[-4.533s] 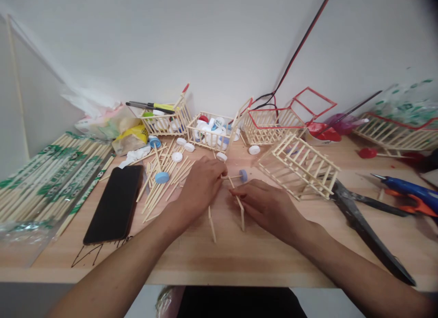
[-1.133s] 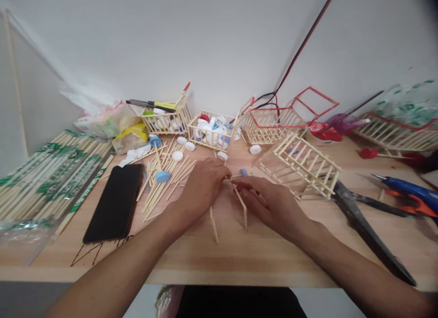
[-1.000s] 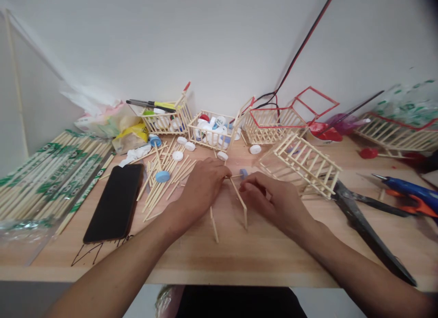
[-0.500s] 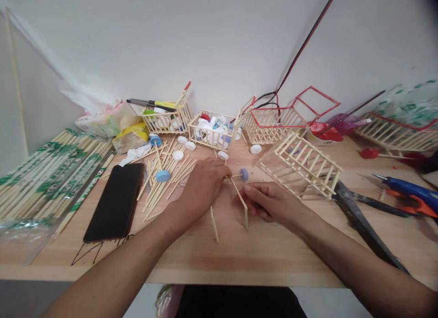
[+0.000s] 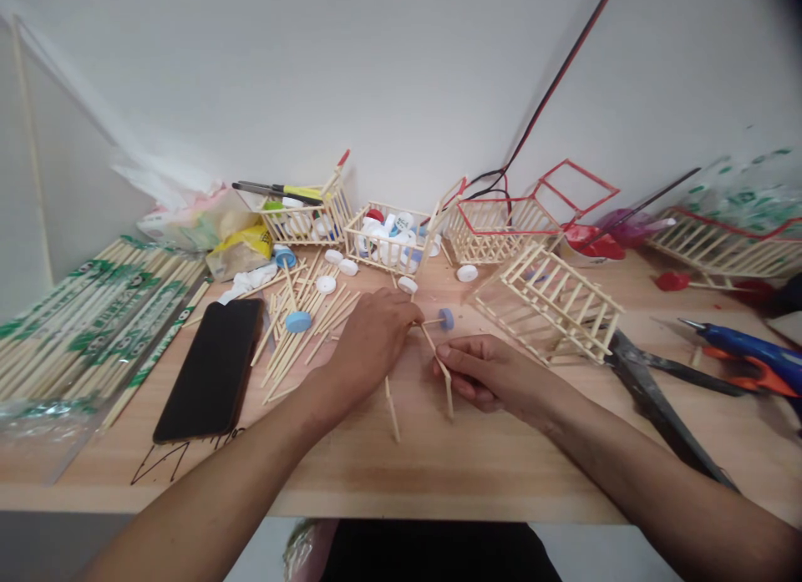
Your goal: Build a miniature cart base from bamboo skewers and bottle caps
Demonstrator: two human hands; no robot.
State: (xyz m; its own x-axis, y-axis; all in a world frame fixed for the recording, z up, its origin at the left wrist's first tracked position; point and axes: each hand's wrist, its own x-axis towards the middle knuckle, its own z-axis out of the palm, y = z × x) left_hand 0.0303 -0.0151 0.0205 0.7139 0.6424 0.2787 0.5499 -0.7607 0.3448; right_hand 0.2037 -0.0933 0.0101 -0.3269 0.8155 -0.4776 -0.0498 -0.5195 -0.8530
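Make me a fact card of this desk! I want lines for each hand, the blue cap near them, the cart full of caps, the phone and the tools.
Left hand: at the far end of a thin stick frame, its grip hidden
Right hand: pinching one stick of that frame
Blue cap: on a stick's end
Stick cart: behind the left hand, holding mostly white caps
Black phone: flat, at left
Tools: glue gun and cutters, at right
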